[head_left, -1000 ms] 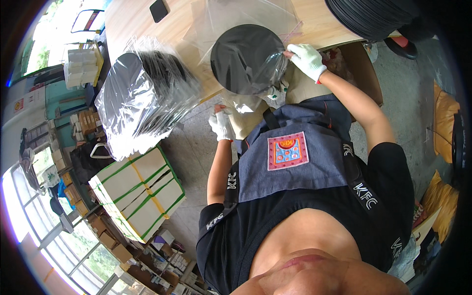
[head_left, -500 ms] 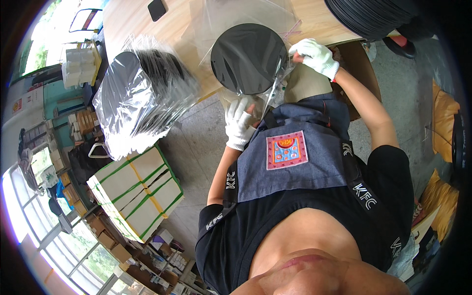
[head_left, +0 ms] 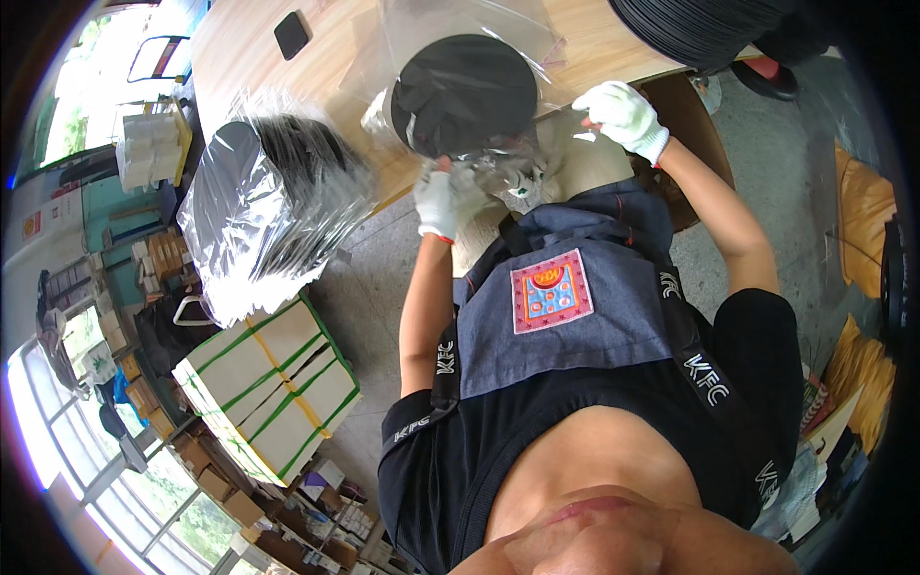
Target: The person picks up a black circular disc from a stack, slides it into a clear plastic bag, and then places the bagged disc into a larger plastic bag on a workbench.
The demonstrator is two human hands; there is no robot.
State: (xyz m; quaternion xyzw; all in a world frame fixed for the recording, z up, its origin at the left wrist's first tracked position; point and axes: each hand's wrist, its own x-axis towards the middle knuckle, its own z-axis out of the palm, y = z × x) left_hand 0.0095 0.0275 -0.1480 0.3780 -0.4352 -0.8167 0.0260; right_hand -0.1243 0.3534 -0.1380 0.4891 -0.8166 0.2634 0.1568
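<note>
A flat black round disc (head_left: 467, 94) lies inside a clear plastic bag (head_left: 503, 158) at the table's near edge. My left hand (head_left: 437, 203), in a white glove with bare fingertips, is closed at the bag's near left edge and pinches the film. To the right of the disc, my gloved right hand (head_left: 623, 117) is raised with its fingers curled. A small white scrap (head_left: 584, 136) shows at its thumb and forefinger; its kind is too small to tell.
A pile of bagged black discs (head_left: 278, 192) stands at the left table edge. More black discs are stacked (head_left: 685, 34) at the far right. A phone-like black slab (head_left: 292, 35) lies far left. Below are a strapped white box (head_left: 273, 383) and a cardboard box (head_left: 695, 144).
My left hand has moved left and up along the bag's near edge. My right hand has shifted slightly right, away from the bag, and the white scrap now shows at its fingertips.
</note>
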